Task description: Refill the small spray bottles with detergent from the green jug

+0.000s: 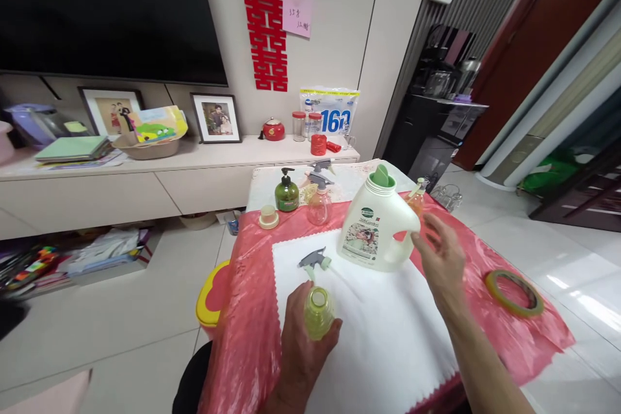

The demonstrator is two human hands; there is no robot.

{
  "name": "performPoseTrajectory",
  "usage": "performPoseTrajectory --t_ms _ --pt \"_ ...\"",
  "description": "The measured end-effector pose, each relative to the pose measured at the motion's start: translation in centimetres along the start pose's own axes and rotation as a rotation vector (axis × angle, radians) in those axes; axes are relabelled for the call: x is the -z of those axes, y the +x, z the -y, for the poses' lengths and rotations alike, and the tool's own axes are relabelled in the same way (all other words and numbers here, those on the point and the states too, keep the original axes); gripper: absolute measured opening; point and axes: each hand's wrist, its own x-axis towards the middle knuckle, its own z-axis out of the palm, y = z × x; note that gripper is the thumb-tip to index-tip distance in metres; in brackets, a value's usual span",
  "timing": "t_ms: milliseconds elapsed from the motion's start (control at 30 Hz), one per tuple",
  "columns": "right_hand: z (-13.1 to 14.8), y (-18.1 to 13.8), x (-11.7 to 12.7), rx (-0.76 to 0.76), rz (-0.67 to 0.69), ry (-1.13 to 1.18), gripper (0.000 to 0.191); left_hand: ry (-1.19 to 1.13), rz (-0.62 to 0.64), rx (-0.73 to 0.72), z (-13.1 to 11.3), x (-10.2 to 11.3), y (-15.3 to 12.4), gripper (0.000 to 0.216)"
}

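Your left hand (pixel 299 339) is clamped round the yellow bottle (pixel 319 315); your right hand (pixel 443 262), fingers parted, is beside the jug (pixel 371 223), contact unclear; sprayer (pixel 314 260) lying on cloth (pixel 388 330).

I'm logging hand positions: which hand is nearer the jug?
Right. The right hand is close beside the jug, on its handle side; contact is unclear. The left hand, around the yellow bottle, is farther off, nearer the wearer and to the left.

black television (pixel 107 13); red wall decoration (pixel 264 19); red pot (pixel 274 132) on pale cabinet (pixel 204 184)
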Motion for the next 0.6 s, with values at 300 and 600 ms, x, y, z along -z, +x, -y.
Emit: performPoseTrajectory --t_ms 300,600 --pt "-5.5 2.1 -1.7 -0.343 0.252 0.081 0.046 -0.036 0.040 -0.012 -0.3 0.5 0.3 0.067" --pt "-6.1 2.7 -3.2 -0.448 0.270 0.082 0.031 -0.049 0.056 0.025 -0.6 0.8 0.7 0.071"
